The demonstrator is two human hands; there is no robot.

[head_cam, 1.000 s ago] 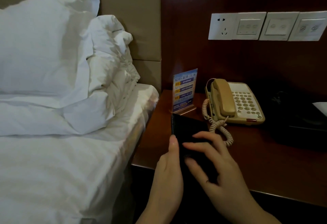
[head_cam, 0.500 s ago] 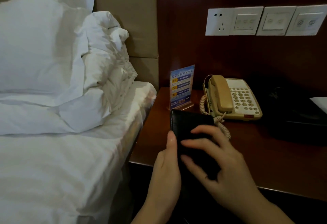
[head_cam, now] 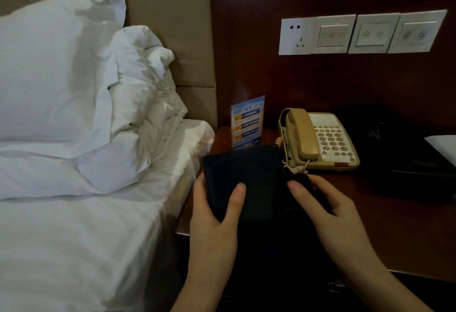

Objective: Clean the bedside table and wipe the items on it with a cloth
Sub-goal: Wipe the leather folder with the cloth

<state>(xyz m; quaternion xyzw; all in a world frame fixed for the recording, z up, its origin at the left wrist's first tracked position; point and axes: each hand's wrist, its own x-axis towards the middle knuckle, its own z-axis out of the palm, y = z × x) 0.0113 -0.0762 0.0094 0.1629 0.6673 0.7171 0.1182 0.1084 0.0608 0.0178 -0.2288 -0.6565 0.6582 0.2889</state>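
Nearest camera, both hands hold a dark cloth above the surface front edge: left hand thumb clamps its left side, right hand pinches the bunched right side. Behind: blue sign card, beige phone.

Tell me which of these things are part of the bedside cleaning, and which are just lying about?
Part of the job: left hand, right hand, dark flat item held by both, table, phone, sign, black box.

Just there: pillows, bed, wall switches.
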